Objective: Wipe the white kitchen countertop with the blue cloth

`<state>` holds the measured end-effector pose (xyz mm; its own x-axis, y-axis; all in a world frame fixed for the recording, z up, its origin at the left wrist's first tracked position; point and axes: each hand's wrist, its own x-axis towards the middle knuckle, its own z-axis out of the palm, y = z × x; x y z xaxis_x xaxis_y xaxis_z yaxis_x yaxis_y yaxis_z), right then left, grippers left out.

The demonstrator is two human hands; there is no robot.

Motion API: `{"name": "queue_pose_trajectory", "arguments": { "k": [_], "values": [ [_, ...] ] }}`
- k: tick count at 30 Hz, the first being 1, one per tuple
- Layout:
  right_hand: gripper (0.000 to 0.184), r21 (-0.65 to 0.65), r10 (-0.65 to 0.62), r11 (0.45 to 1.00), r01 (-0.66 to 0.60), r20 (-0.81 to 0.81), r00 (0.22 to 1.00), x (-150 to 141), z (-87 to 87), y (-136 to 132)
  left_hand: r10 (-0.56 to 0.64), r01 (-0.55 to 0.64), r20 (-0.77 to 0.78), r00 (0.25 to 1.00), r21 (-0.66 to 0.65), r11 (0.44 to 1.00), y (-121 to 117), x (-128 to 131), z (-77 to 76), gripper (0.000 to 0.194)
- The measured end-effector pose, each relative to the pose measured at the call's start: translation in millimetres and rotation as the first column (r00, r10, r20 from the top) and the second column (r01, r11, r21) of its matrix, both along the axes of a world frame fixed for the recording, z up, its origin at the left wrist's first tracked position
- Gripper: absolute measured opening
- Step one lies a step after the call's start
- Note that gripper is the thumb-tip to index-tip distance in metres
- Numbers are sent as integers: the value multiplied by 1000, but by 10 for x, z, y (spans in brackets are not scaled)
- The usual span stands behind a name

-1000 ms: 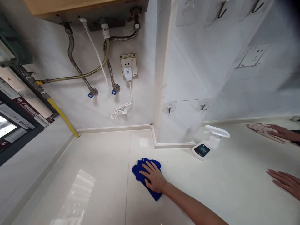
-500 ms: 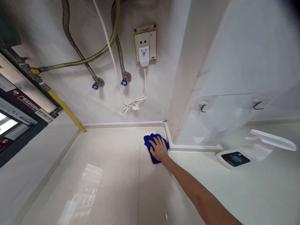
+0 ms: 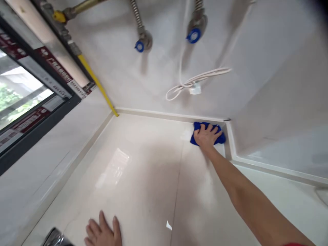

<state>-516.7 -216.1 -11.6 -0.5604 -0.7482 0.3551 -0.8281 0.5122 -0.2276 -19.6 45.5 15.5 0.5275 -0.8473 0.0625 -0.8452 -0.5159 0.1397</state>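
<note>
My right hand (image 3: 206, 135) reaches far out and presses a blue cloth (image 3: 221, 138) onto the cream countertop (image 3: 143, 164). The cloth sits in the back corner where the wall's low upstand meets the jutting pillar (image 3: 276, 112). My fingers curve over the cloth, and blue shows on both sides of them. My left hand (image 3: 104, 232) lies flat on the counter at the bottom edge with its fingers apart and nothing in it.
Two blue-handled valves (image 3: 139, 46) (image 3: 194, 35) and a coiled white cable (image 3: 194, 82) hang on the back wall. A yellow pipe (image 3: 98, 85) runs down to the counter's left corner beside a dark-framed window (image 3: 23, 92). A shiny metal object (image 3: 53, 238) sits by my left hand.
My right hand has slid the blue cloth away from me into the back corner by the pillar. The view has moved closer, my left hand has come into view, and the spray bottle has left it.
</note>
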Motion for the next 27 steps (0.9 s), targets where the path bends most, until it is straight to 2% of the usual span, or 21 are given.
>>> {"name": "queue_pose_trajectory", "arguments": {
  "k": [3,6,9,13,18,21,24,27],
  "values": [
    [48,-9,20,1000,-20,-14,1000,115,-33,81,1,0,-16,1000,7,1000,46,-27,36,78],
    [49,-36,41,998,-43,-46,998,419,-64,198,-15,15,-16,1000,-26,1000,95,-30,14,72],
    [50,-54,151,986,-156,-92,984,932,-87,349,-20,18,-24,1000,-68,998,137,-29,-6,66],
    [52,13,349,937,-349,-84,933,1833,-48,669,-32,29,-30,999,-99,995,186,-29,-10,64],
    [53,84,629,777,-624,-65,775,2915,44,1345,-63,57,-30,998,-173,983,240,-28,-39,64],
    [56,114,737,673,-731,-21,676,3337,99,1838,-68,52,-74,995,-202,978,261,-24,-42,64],
    [56,163,818,566,-808,12,575,3495,150,2326,-89,60,-135,987,-205,977,320,11,-21,64],
    [56,206,885,454,-867,6,465,3416,169,2769,-213,178,-165,963,-203,963,502,84,-15,60]
  ]
}}
